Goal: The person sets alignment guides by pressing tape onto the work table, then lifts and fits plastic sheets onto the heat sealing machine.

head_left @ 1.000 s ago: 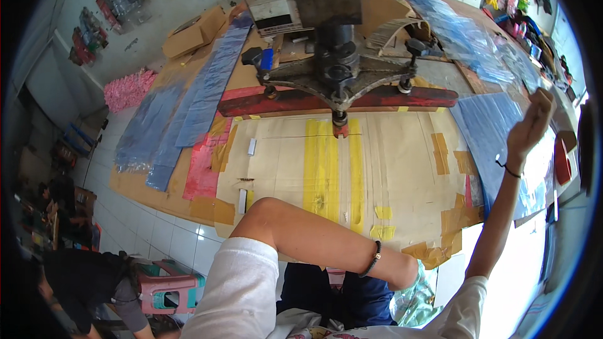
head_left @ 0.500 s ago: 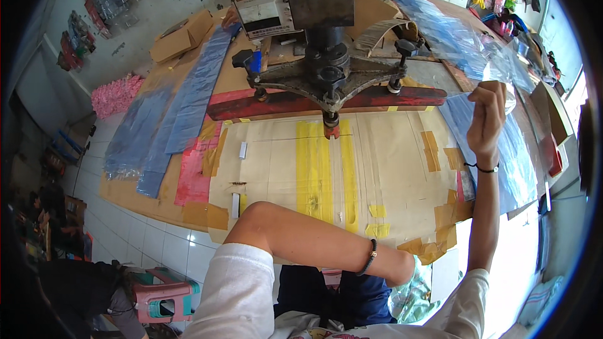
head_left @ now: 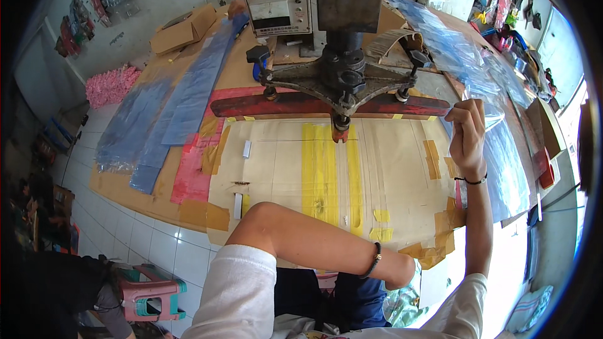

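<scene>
My left forearm crosses low over a tan sheet (head_left: 402, 169) with yellow and brown tape strips. Beyond the table's front edge, my left hand (head_left: 399, 270) points down beside crumpled greenish clear plastic (head_left: 404, 301); its fingers are hidden. My right hand (head_left: 468, 135) is raised with curled fingers, close to the right end of a long red bar (head_left: 282, 107). Whether it pinches anything does not show; clear film (head_left: 494, 117) lies just behind it. A dark metal bracket (head_left: 370, 81) with black knobs carries the bar above the sheet's far edge.
A press machine with a control box (head_left: 276, 0) stands behind the bar. Blue plastic sheets (head_left: 188, 97) lie at left, and more blue film (head_left: 440, 37) lies at right. A cardboard box (head_left: 183, 29) sits at the far left. Near a pink-green stool (head_left: 151, 295), another person is partly visible.
My right hand has moved left and slightly down, closer to the bar's end. The view has shifted a little, placing the machine farther right. My left arm keeps nearly the same pose.
</scene>
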`<control>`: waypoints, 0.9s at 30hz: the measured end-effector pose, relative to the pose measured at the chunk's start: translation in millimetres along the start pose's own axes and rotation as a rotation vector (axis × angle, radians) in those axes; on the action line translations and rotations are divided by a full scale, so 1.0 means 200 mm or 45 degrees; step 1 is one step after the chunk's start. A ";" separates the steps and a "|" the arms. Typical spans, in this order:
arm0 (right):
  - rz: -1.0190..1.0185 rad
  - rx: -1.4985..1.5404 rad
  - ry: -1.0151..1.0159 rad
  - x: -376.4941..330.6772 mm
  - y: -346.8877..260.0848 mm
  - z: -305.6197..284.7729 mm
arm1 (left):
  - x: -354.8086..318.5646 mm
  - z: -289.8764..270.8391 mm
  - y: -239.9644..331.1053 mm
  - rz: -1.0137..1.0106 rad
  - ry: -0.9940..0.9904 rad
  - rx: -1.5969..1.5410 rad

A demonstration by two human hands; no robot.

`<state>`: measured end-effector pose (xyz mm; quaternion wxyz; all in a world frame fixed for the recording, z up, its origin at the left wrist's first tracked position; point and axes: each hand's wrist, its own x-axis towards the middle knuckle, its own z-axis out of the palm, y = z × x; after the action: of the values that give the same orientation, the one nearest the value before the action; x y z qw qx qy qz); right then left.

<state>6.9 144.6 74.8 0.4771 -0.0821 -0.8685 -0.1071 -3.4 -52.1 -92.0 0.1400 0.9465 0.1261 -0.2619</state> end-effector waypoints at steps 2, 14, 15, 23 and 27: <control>-0.006 -0.004 -0.011 -0.01 0.01 0.01 | -0.01 -0.03 0.01 -0.034 -0.070 0.009; -0.005 -0.152 0.076 0.01 0.02 -0.01 | 0.08 0.01 -0.01 0.003 0.150 -0.033; 0.002 -0.169 0.065 0.03 -0.02 -0.04 | 0.09 0.00 0.00 0.022 0.170 -0.041; -0.427 0.520 -0.326 0.13 -0.61 -0.10 | 0.02 -0.01 -0.03 -0.036 0.226 -0.079; -0.661 0.929 -0.632 0.23 -0.94 0.02 | -0.03 -0.01 -0.03 -0.035 0.229 -0.090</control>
<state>-67.4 -34.0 91.6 0.2118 0.2854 -0.9281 0.1109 -9.4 -46.0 -89.0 0.1579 0.9589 0.1602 -0.1732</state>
